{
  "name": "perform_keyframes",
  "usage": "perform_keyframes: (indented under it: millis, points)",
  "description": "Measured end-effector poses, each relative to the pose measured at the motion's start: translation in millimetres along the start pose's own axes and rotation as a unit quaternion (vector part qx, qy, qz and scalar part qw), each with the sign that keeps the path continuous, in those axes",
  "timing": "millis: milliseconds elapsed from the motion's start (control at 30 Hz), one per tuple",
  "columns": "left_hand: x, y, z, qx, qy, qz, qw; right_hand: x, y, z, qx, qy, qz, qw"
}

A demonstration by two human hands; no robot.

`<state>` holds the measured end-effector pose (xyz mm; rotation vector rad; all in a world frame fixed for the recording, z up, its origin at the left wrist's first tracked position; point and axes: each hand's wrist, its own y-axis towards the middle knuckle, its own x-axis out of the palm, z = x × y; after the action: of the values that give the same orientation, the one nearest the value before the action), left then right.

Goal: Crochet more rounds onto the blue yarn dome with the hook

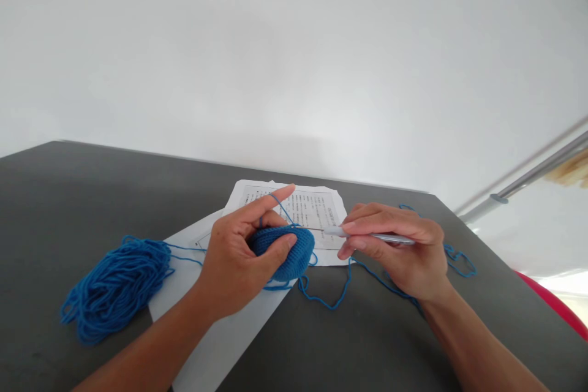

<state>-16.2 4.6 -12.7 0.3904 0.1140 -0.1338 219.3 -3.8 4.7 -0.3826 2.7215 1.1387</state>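
My left hand (239, 257) grips a rounded blue crocheted piece (294, 254) between thumb and fingers, with the forefinger raised and a blue strand looped over it. My right hand (399, 248) pinches a silver crochet hook (367, 235) whose thin tip reaches the top edge of the piece. Both hands hover just above the dark grey table (68, 196). A loose bundle of blue yarn (114, 288) lies to the left of my left wrist, joined to the work by a strand.
Two white printed sheets (312, 205) lie under and behind the hands. A loose blue strand (459, 257) trails on the table under and to the right of my right hand. A white wall stands behind the table. A metal rail (528, 180) and something red (555, 306) sit at the right.
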Motion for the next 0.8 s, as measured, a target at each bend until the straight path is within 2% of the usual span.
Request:
perform_keyframes:
  millis: [433,800]
  points:
    - [-0.4,-0.2,1.3,0.077,0.130,0.023,0.988,-0.3,2.8,-3.8,-0.068,-0.073,-0.018,0.995]
    - [2.6,2.4,6.6,0.093,0.169,0.051,0.980,1.8,3.1,-7.3,-0.102,-0.137,-0.040,0.985]
